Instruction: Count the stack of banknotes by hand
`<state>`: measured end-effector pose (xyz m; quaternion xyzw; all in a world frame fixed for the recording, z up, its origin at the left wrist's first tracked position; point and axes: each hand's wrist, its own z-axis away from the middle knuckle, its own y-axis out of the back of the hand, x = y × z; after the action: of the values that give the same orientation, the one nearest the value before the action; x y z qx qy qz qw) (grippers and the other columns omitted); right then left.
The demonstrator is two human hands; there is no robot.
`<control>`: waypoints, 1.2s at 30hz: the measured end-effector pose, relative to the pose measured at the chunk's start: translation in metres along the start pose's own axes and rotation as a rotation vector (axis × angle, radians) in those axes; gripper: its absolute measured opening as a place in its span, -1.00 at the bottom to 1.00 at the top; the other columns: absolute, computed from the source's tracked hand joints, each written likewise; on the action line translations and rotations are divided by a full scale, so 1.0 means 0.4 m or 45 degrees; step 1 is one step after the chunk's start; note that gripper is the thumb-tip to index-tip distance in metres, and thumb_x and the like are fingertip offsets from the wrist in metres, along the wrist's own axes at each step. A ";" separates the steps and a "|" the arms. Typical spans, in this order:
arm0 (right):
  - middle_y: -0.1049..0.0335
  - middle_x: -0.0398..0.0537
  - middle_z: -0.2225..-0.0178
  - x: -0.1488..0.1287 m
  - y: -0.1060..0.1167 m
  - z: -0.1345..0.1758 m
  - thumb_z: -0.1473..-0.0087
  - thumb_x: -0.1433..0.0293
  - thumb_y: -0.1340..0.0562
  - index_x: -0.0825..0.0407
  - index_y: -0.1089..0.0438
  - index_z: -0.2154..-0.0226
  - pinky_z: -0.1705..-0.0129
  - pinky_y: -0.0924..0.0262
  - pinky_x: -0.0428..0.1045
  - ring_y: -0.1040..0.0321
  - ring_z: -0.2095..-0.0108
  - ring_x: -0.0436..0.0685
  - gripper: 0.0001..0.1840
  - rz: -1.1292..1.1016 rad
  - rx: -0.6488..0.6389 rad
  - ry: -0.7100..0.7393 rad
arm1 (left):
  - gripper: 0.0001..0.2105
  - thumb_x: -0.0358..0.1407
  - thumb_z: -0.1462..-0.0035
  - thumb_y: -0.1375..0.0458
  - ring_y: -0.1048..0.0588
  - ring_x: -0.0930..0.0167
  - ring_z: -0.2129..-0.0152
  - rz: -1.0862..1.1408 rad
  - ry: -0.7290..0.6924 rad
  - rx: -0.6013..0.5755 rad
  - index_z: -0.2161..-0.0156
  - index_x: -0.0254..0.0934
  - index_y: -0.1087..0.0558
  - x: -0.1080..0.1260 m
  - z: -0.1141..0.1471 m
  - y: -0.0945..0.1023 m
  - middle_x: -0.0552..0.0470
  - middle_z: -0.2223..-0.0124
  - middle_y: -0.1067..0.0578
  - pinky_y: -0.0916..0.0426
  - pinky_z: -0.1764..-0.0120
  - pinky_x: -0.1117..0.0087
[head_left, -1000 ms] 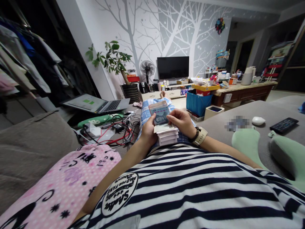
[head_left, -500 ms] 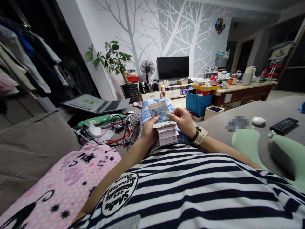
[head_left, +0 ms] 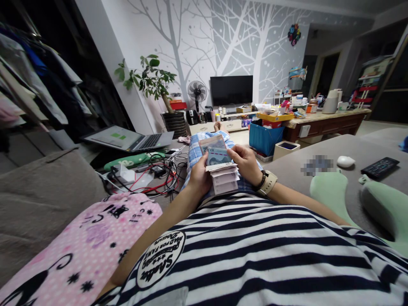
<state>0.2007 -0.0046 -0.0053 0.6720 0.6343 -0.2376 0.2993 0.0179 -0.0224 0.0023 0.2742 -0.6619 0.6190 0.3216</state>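
Over my lap, my left hand [head_left: 200, 175] is closed on a bundle of banknotes, its thumb pressed on the face of the top note. That top banknote [head_left: 218, 157] is blue, and a brownish-pink note [head_left: 211, 144] sticks out behind it at the far end. Several pale folded notes [head_left: 225, 179] hang from the near side of the bundle in steps. My right hand [head_left: 246, 161] pinches the right edge of the blue note between thumb and fingers. The lower fingers of my left hand are hidden behind the notes.
To the left lie an open laptop [head_left: 130, 139], tangled cables [head_left: 168, 172] and a pink blanket [head_left: 95, 238]. On the sofa at right are a white mouse [head_left: 346, 161], a black remote [head_left: 380, 168] and a green cushion [head_left: 330, 193]. A blue bin [head_left: 265, 138] stands beyond my legs.
The blue note now lies flatter and shows more of its face, spread toward the right. My right hand has shifted slightly right with its edge; my left thumb has moved slightly left.
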 end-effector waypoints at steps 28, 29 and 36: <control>-0.22 -0.22 0.44 -0.002 -0.010 0.002 -0.32 -0.38 -0.46 -0.13 -0.43 0.35 0.22 -0.13 0.11 -0.10 0.35 0.13 -0.30 -0.132 -0.047 0.013 | -0.72 -0.16 -0.40 -0.47 -0.91 -0.10 -0.06 -0.123 -0.003 -0.035 -0.12 -0.16 -0.88 -0.001 -0.012 0.021 -0.12 0.06 -0.92 -0.80 -0.21 0.01; -0.22 -0.22 0.44 -0.002 -0.010 0.002 -0.32 -0.38 -0.46 -0.13 -0.43 0.35 0.22 -0.13 0.10 -0.10 0.35 0.13 -0.29 -0.132 -0.047 0.012 | -0.73 -0.17 -0.39 -0.48 -0.91 -0.09 -0.06 -0.122 -0.003 -0.038 -0.11 -0.16 -0.88 0.000 -0.012 0.021 -0.12 0.06 -0.92 -0.79 -0.21 0.02; -0.20 -0.23 0.45 -0.004 -0.008 0.000 -0.32 -0.43 -0.46 -0.13 -0.42 0.35 0.23 -0.12 0.10 -0.11 0.36 0.13 -0.25 -0.132 -0.060 0.010 | -0.73 -0.18 -0.37 -0.48 -0.91 -0.08 -0.05 -0.118 -0.012 -0.052 -0.09 -0.19 -0.88 0.000 -0.012 0.023 -0.10 0.06 -0.92 -0.79 -0.21 0.03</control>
<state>0.1975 -0.0058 -0.0045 0.6318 0.6750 -0.2353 0.2998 0.0115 -0.0169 -0.0036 0.3007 -0.6625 0.5887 0.3523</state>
